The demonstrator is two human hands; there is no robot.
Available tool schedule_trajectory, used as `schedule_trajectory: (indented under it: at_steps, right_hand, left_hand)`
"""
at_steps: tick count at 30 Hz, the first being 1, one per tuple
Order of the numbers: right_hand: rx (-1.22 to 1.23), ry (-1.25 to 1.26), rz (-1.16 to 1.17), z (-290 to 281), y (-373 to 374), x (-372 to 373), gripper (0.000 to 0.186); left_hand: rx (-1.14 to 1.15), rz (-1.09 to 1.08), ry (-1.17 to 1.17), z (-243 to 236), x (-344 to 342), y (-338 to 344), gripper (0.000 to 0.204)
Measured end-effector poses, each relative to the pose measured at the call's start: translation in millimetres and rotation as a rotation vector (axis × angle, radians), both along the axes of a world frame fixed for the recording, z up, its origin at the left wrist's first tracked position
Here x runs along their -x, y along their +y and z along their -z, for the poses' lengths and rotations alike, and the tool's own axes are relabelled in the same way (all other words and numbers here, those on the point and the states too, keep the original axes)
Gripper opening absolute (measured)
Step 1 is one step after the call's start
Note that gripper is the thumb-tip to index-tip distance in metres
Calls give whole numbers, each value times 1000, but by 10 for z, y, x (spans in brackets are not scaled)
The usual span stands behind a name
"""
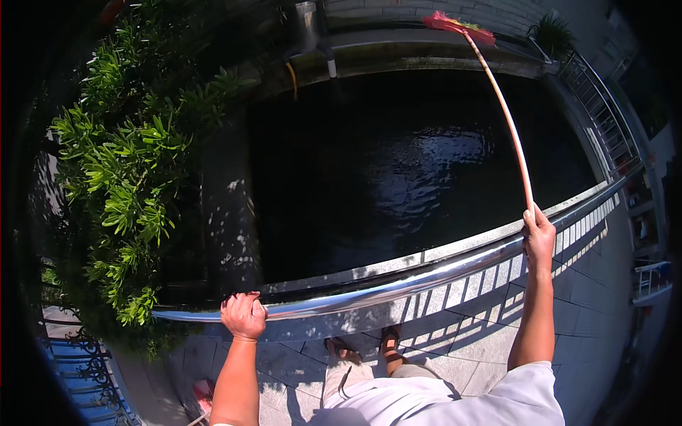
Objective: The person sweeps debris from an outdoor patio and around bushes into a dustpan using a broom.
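Observation:
My left hand (244,315) is closed around a shiny metal handrail (383,285) that runs across in front of me. My right hand (540,236) grips the lower end of a broom's long pale handle (513,128), just above the rail on the right. The handle reaches out over dark water to the far side. At its far end is the red and yellowish broom head (458,28), held up near the far wall of the pool. Whether the broom head touches that wall I cannot tell.
Below the rail lies a walled pool of dark water (426,170). Leafy green bushes (135,184) crowd the left side. A pipe (331,65) stands at the far edge. Another railing (604,106) bounds the right. Paving (455,355) is underfoot, with a red object (204,392) at lower left.

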State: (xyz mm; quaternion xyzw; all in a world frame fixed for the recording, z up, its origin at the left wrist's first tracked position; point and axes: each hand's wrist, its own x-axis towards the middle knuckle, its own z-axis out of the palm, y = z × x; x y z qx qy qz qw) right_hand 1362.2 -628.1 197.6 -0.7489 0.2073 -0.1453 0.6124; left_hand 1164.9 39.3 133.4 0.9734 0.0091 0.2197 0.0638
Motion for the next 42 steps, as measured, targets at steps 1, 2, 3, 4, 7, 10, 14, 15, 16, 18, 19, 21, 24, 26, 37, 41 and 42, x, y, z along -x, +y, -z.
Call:
schedule_trajectory:
  at_steps: [1,2,3,4,7,10,14,15,16,18,19,21,24,26,37,41,42]
  right_hand:
    - [37,-29,3,-87,84,-316,36]
    - [112,-19,22,-216,259,-641,33]
    - [191,-12,45,-341,428,-979,31]
    - [283,-45,43,-331,415,-1390,27]
    - [318,-166,58,-220,901,-2504,24]
    - [452,-222,-78,4,1525,-3341,26]
    - [891,-400,-234,-191,1450,-3882,28]
    - [158,-8,-246,-159,2963,-3506,25]
    - [42,-54,-312,-320,3239,-3318,24]
    - [-50,-71,-384,-447,3363,-3119,25]
    - [-56,-45,-412,-460,3426,-3026,28]
    - [56,-229,-482,-243,3430,-2914,34]
    - [85,-251,-559,-6,3511,-2605,35]
    - [82,-204,-574,70,3554,-2321,40]
    - [146,288,-724,101,2389,-143,38]
    - [140,379,-732,-9,1918,342,42]
    - [155,447,-761,-78,1878,407,42]
  left_hand:
    - [6,11,-13,-14,-9,-3,22]
    - [4,4,-8,-37,-8,-2,22]
    - [2,-8,-6,-32,0,1,22]
    - [8,1,0,-24,-23,-7,22]
    - [-19,-1,11,-36,8,67,23]
    - [-25,-18,12,-94,51,92,26]
    - [84,66,-41,64,-271,-113,25]
    - [-16,-35,29,-60,83,131,23]
    - [-35,-40,5,-149,154,154,21]
    - [-16,-26,-9,-110,102,100,21]
    - [-11,-21,-16,-99,86,85,20]
    - [11,10,-32,-25,-31,18,20]
    - [5,16,-26,9,-34,-16,20]
    - [1,16,-39,41,-42,7,20]
    - [94,-32,88,-89,-41,115,22]
    - [154,-76,250,-207,92,697,27]
    - [53,-106,320,-202,104,862,24]
